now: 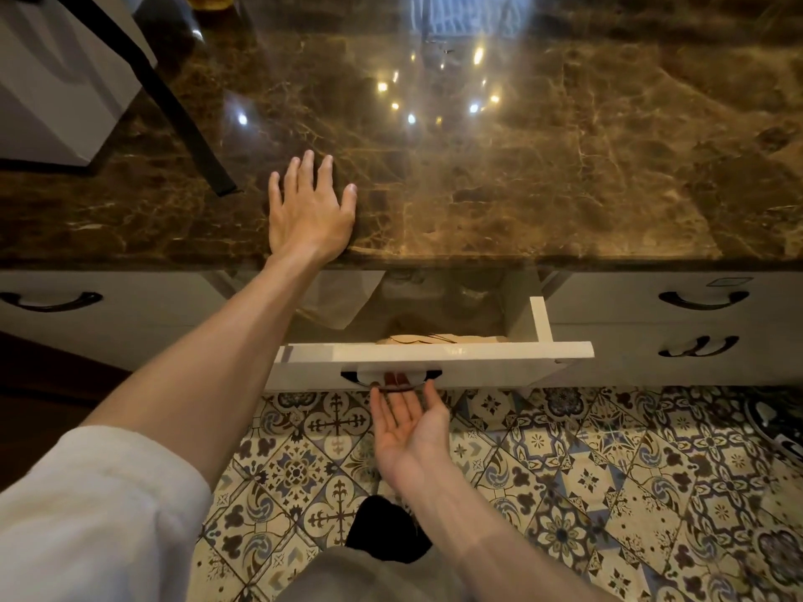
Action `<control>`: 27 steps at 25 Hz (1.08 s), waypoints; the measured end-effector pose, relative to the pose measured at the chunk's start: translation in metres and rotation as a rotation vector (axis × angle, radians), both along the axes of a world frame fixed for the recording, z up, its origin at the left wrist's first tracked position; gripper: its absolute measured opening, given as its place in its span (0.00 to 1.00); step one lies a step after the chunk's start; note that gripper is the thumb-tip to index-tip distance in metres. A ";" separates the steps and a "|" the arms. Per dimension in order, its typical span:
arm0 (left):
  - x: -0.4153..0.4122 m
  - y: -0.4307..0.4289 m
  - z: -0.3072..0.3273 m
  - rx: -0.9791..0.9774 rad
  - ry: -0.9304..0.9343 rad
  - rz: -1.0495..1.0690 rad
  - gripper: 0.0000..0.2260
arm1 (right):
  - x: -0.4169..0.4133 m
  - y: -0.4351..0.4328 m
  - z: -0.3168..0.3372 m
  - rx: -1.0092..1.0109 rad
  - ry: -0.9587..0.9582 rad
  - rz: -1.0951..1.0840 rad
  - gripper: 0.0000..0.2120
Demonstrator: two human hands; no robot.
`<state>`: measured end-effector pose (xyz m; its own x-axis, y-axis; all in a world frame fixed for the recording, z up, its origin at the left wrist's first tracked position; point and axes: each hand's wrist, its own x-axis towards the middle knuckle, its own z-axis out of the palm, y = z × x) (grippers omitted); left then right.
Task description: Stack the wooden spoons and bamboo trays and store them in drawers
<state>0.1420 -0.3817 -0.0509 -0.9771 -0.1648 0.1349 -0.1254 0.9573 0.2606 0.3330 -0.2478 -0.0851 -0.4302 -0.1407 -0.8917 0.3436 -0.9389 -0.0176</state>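
Note:
A white drawer [439,356] under the counter stands partly pulled out. Inside it, just behind the front panel, the pale tops of wooden pieces [439,339] show; I cannot tell spoons from trays. My right hand [408,423] is palm up below the drawer front, its fingertips hooked under the dark handle [391,378]. My left hand [310,210] lies flat with fingers spread on the brown marble countertop [521,167], near its front edge, and holds nothing.
A white box [56,80] with a black strap [182,119] stands at the counter's back left. Shut drawers with dark handles [704,299] flank the drawer that stands ajar. Patterned floor tiles [608,471] lie below.

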 end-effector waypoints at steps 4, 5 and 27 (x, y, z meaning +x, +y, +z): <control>-0.002 -0.002 -0.002 0.007 0.022 -0.007 0.26 | -0.026 -0.006 -0.001 0.012 0.010 -0.022 0.15; -0.003 -0.003 -0.001 0.013 0.030 -0.006 0.25 | -0.032 -0.007 -0.001 0.015 0.016 -0.020 0.15; -0.008 -0.002 0.001 0.041 0.062 -0.001 0.24 | -0.103 -0.013 -0.004 0.110 0.063 0.034 0.21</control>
